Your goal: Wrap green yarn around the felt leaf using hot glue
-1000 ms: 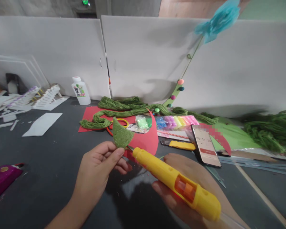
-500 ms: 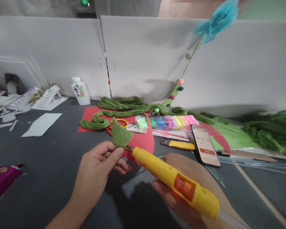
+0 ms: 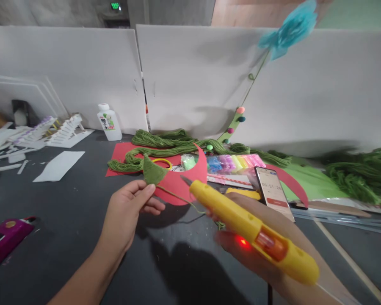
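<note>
At the head view's centre, a green yarn-wrapped piece [image 3: 154, 171] stands just off the thumb of the left hand [image 3: 130, 204], at that hand's 1 o'clock. Thumb and index finger are closed on its lower edge, the other fingers loosely curled; its long axis appears to run from 11 to 5 o'clock. Curled around a yellow glue gun [image 3: 238, 222], the right hand [image 3: 252, 259] is farther off, with the piece between its 10 and 11 o'clock. The gun points toward 10 o'clock, its metal tip [image 3: 187, 181] apart from the piece, at the piece's 3 o'clock. Below that tip, a yarn strand [image 3: 180, 198] runs from the piece toward 4 o'clock, reaching the right fingers; whether they grip it, I cannot tell.
</note>
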Tool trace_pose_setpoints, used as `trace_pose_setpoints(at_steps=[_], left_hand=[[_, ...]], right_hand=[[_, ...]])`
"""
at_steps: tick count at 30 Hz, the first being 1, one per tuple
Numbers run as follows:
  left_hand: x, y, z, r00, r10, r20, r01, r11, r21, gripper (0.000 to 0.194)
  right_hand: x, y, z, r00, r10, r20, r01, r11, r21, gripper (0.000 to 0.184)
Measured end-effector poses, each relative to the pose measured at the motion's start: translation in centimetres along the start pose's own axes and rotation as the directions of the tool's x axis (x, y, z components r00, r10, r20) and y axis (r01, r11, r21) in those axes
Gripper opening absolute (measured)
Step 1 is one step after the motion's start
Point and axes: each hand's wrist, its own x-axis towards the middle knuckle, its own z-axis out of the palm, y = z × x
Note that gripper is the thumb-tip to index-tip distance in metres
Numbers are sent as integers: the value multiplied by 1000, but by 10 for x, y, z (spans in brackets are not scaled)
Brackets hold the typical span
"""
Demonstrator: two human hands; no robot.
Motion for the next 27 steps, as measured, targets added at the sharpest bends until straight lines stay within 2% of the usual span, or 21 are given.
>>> trace_pose_setpoints(at_steps=[2, 3, 5, 6, 7, 8, 13, 15, 17, 19, 21, 22, 24, 27], left_hand=[[7, -2, -3, 999, 26, -41, -27, 999, -19, 19], [10, -3, -5, 997, 41, -59, -43, 999, -27, 19], [15, -5, -8, 994, 64, -87, -67, 997, -34, 18], [16, -6, -10, 993, 70, -94, -73, 997, -35, 18], [17, -7, -11, 993, 73, -97, -77, 996, -34, 18], [18, -8, -11, 992, 76, -97, -80, 996, -33, 18], [12, -7, -8, 996, 69, -56, -70, 997, -26, 19], [7, -4, -5, 998, 58, -23, -58, 998, -9, 18], [0, -1, -3, 998, 58, 3, -59, 998, 36, 17], [-8, 1, 0, 997, 69, 32, -72, 991, 114, 16], [-16, 3, 4, 995, 57, 82, -73, 978, 196, 16], [-21, 4, 6, 993, 35, 112, -59, 974, 219, 17], [-28, 5, 10, 987, -12, 161, -27, 970, 242, 17], [-35, 4, 14, 976, -62, 209, 7, 967, 256, 19]], right_hand=[[-4, -2, -5, 985, 1, 175, -4, 1000, 16, 15], [-6, -4, -6, 953, 14, 304, -17, 1000, 8, 23], [-11, -7, -2, 835, 60, 547, -45, 998, -41, 34], [-13, -8, 2, 777, 84, 624, -48, 996, -74, 35], [-14, -8, 9, 735, 93, 672, -33, 994, -102, 34], [-16, -7, 17, 716, 95, 691, -10, 992, -126, 34], [-20, 6, 48, 699, 31, 714, 156, 968, -195, 33], [-20, 9, 49, 708, 25, 706, 190, 956, -224, 29], [-19, 8, 46, 749, 19, 662, 172, 960, -222, 22], [-15, 4, 41, 841, -1, 542, 114, 978, -176, 15], [-10, 0, 37, 944, -11, 330, 45, 994, -95, 11], [-8, -1, 36, 976, -8, 217, 20, 998, -57, 10], [-4, -3, 35, 999, 15, 46, -15, 1000, -6, 8], [-3, -3, 35, 998, 56, -30, -55, 998, 33, 5]])
